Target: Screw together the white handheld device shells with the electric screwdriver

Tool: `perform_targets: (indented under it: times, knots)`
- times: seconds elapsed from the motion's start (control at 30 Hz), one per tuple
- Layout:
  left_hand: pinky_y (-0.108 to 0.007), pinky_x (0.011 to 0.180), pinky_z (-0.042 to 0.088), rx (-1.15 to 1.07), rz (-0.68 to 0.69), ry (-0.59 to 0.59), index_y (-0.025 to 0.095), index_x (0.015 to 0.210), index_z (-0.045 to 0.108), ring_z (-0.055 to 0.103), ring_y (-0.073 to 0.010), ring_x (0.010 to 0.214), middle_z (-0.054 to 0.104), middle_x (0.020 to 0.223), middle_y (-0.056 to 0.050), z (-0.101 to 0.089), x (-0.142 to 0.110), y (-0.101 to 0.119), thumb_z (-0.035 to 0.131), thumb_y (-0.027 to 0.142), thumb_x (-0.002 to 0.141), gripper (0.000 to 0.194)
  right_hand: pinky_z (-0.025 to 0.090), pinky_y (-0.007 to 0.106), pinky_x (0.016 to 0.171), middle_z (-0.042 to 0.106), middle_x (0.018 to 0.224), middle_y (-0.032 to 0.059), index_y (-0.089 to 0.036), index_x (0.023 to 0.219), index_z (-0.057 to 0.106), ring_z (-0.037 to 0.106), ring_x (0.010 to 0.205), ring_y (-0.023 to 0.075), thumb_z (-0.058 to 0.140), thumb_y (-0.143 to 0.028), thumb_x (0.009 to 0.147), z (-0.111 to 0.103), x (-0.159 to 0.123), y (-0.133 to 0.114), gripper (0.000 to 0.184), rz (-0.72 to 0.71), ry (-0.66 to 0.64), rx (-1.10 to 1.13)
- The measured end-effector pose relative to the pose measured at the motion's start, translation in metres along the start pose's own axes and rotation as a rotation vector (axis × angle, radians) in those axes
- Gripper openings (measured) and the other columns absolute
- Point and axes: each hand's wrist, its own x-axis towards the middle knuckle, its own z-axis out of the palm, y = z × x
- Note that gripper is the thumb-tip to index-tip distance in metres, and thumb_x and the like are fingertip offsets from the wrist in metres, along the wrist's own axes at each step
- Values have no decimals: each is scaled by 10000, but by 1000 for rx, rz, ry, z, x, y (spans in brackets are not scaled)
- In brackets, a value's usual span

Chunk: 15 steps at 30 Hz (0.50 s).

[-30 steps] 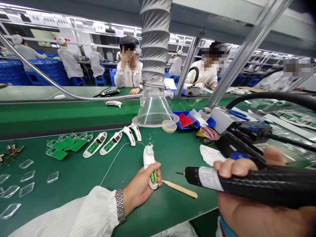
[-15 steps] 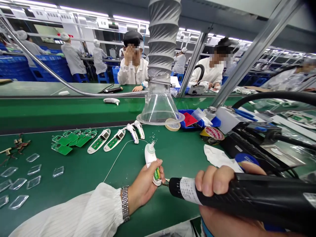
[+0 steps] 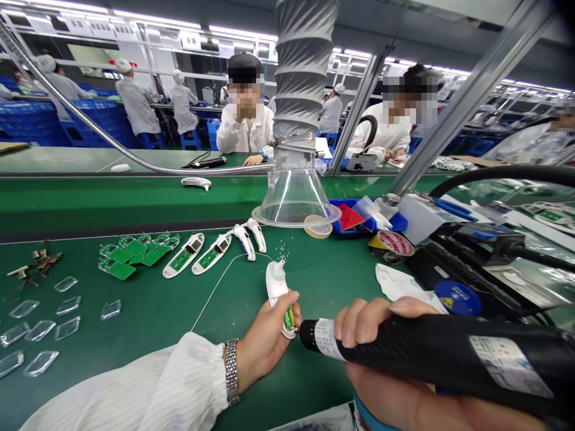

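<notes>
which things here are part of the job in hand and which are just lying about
In the job:
- white handheld device, in the left hand
- black driver, in the right hand

Probably just lying about:
- tape roll
- white cloth
- blue-handled tool

Making out no word or number anywhere. Seeing only tiny, illegible print on the white band [image 3: 329,338] and on the silvery sticker [image 3: 511,366] (catching some glare) of the black power driver [image 3: 431,344]. Finding just blurred marks on the blue disc [image 3: 458,297], the red-and-white tape roll [image 3: 392,245] and the white sheets [image 3: 102,27] hanging in the background.
</notes>
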Motion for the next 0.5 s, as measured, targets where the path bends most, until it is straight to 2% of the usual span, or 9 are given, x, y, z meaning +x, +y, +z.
perform_targets:
  times: [0.07, 0.2, 0.37, 0.5]
  knots:
    - [-173, 488, 354, -1, 7, 6, 150, 705, 483, 423, -65, 490, 489, 543, 38, 0, 1, 0, 661, 230, 717, 195, 399, 336, 502, 561, 632, -2, -275, 948, 581, 495, 523, 182, 521, -663, 680, -1, -2, 4, 475, -1, -17, 52]
    - [-173, 481, 345, -5, 5, 23, 150, 695, 481, 414, -63, 484, 484, 538, 41, 1, 0, 1, 669, 237, 703, 208, 396, 322, 497, 562, 630, -7, -298, 1090, 547, 479, 511, 172, 538, -684, 668, 0, -3, 4, 571, -5, -50, 42]
    - [-175, 476, 340, -7, 3, 31, 153, 693, 478, 412, -65, 478, 478, 528, 44, 2, -1, 2, 668, 237, 695, 208, 383, 308, 449, 525, 589, -10, -279, 916, 599, 475, 474, 158, 418, -776, 687, 8, 1, 3, 576, -72, -38, 7]
    - [-171, 484, 345, -7, 9, 21, 153, 699, 479, 415, -60, 478, 481, 532, 48, 2, -1, 1, 673, 228, 689, 208, 383, 299, 427, 495, 573, -17, -284, 899, 570, 461, 457, 149, 375, -805, 676, 8, 3, 1, 599, -90, -49, -13]
